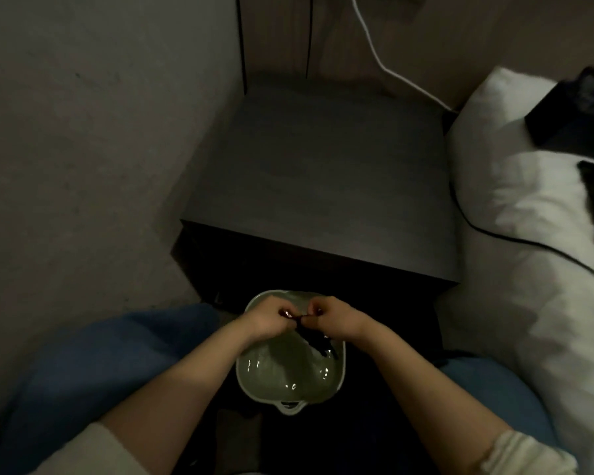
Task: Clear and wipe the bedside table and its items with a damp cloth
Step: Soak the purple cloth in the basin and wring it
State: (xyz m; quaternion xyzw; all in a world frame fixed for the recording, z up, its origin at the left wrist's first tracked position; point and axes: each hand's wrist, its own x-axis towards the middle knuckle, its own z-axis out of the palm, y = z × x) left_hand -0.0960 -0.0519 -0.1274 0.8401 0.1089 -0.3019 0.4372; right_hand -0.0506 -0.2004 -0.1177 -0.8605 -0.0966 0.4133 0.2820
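Dark cloth [314, 337] pinched between both hands over pale green basin [290, 371], near edge of scene, low in front of bedside table. Left hand [268, 317] and right hand [330, 315] close together, fingers curled and gripping cloth's top edge; rest of cloth hanging down into water. Dark grey surface [323, 173] farther back. White pillow [515, 186] on right, white cable [384, 63] far behind.

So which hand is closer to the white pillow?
Right. The right hand is on the side toward the pillow; the left hand is farther away, across the cloth.
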